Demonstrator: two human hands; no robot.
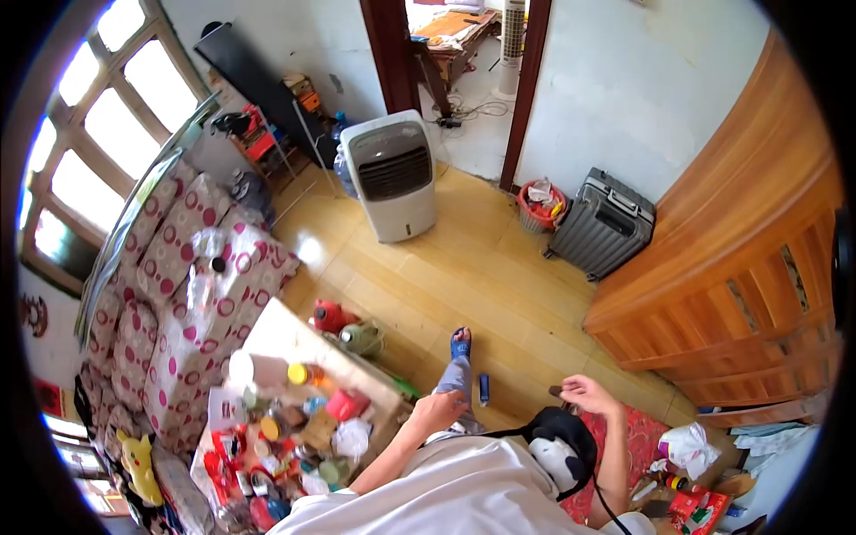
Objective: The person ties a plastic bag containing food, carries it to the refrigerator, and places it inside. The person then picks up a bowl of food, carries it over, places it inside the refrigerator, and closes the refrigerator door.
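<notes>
My right hand (590, 395) is held out over the floor on the right, its fingers pinching a small dark brown object (555, 390) too small to make out. My left hand (438, 412) is closed above my lap, its fingers curled; whatever it may hold is hidden. Between my arms, a black and white bag-like item (560, 450) with a black strap lies against my right side. Below my hands, one foot in a blue sandal (461, 342) stands on the floor, and a second blue sandal (484, 390) lies close by.
On the left, a cluttered table (267, 332) bears jars, packets and a white container. Behind it stands a patterned sofa (174, 357). An air cooler (392, 178), red basket (542, 207) and grey suitcase (604, 225) line the far side. A wooden cabinet (713, 294) rises at right.
</notes>
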